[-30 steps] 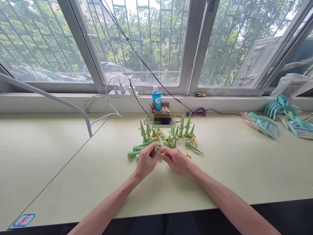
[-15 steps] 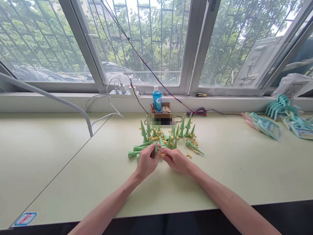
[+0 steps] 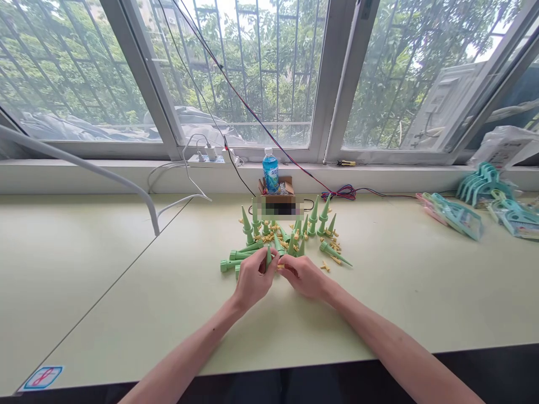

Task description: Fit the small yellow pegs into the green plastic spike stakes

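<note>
My left hand (image 3: 255, 275) is closed around a green plant watering spike (image 3: 268, 256), its pointed tip upward. My right hand (image 3: 304, 275) pinches a small yellow valve (image 3: 281, 266) close against the spike's side; fingers hide whether the two are joined. Behind the hands, several green spikes stand upright, such as one spike (image 3: 324, 216) at the right. Other spikes lie flat beside my left hand, among them a capped spike (image 3: 229, 264). Loose yellow valves (image 3: 269, 238) are scattered between them, and one T-shaped valve (image 3: 325, 266) lies right of my right hand.
A small cardboard box (image 3: 288, 185) with a blue-liquid bottle (image 3: 270, 173) stands at the back. Coiled red and blue wire (image 3: 340, 192) lies beside it. Teal hangers (image 3: 484, 184) and packaged items (image 3: 457, 216) sit at far right. A white cable (image 3: 138, 191) crosses the left.
</note>
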Demonstrator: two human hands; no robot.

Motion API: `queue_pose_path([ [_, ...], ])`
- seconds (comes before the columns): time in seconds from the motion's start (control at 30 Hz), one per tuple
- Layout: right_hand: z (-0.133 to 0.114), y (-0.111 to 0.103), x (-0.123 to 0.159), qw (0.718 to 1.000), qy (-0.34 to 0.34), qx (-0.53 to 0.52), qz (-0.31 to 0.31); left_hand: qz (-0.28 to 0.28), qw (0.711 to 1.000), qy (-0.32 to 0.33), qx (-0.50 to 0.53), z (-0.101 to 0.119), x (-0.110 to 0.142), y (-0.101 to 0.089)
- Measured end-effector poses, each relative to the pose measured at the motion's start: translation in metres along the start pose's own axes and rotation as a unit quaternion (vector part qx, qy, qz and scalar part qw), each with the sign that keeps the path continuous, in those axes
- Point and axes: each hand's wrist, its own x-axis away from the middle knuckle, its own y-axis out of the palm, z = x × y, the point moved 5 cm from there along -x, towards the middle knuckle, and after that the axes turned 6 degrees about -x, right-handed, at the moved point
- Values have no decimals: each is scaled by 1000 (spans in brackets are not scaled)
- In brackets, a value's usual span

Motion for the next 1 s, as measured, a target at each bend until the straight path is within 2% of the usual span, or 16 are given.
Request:
queue_pose_path([
  [1.0, -1, -2, -1, 1000, -4, -5, 3, 7, 1000, 0, 18, 3, 0, 1],
])
